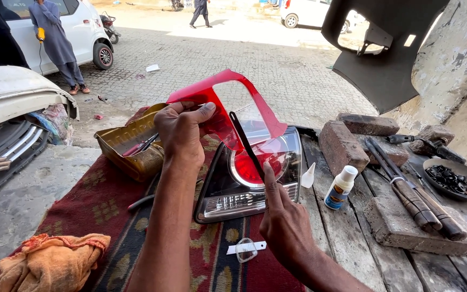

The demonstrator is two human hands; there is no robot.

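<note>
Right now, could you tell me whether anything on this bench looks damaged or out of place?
Yes. The red lens piece in the left hand is detached from the tail light, whose red cover is open above the round lamp. The right hand holds a thin dark tool against it. A small clear fragment lies loose on the rug.

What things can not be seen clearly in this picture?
- Head view: the right hand hides the lower end of the thin black tool.
- The left hand covers part of the red lens.
- The contents of the brass tin are too small to identify.
- The small black pieces in the metal dish are too small to identify.
- The orange cloth is cut off by the bottom edge.
</note>
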